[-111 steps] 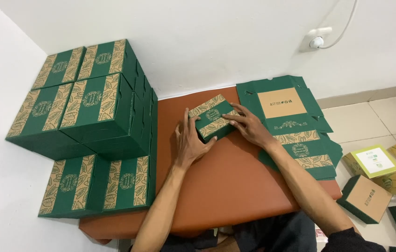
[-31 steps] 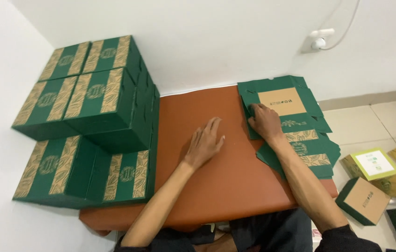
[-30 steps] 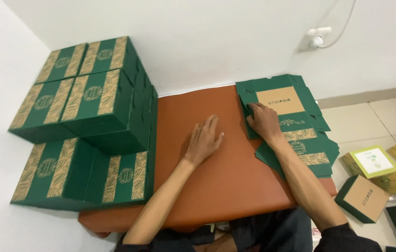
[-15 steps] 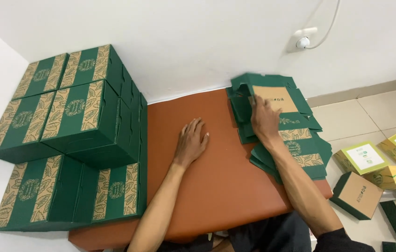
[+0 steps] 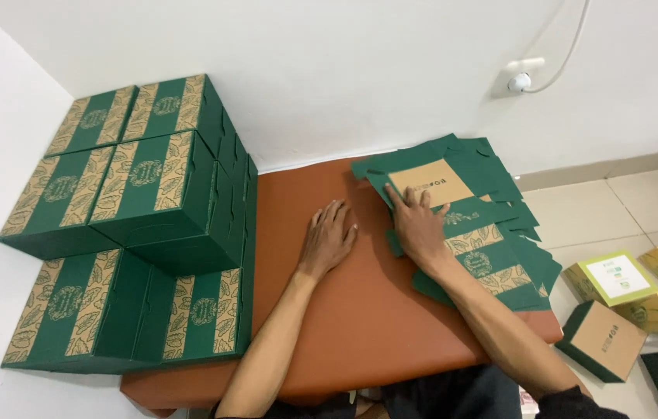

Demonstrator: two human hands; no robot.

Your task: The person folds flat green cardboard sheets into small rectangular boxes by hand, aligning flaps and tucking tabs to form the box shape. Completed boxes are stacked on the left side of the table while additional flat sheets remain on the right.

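Note:
My left hand lies flat and empty, fingers apart, on the orange-brown table. My right hand rests palm down on the left edge of a pile of flat, unfolded green cartons with tan leaf bands at the table's right side. The top carton shows a tan inner panel just beyond my fingertips. A stack of assembled green boxes with tan leaf stripes fills the left of the table, against the wall corner.
White walls close the back and left. On the tiled floor to the right lie a green-and-tan box and yellow-green boxes. A white wall socket with a cable is at upper right.
The folded box held earlier has left my hands. My left hand went flat on the table; my right hand reached to the flat carton pile and stays on it. The view shifted.

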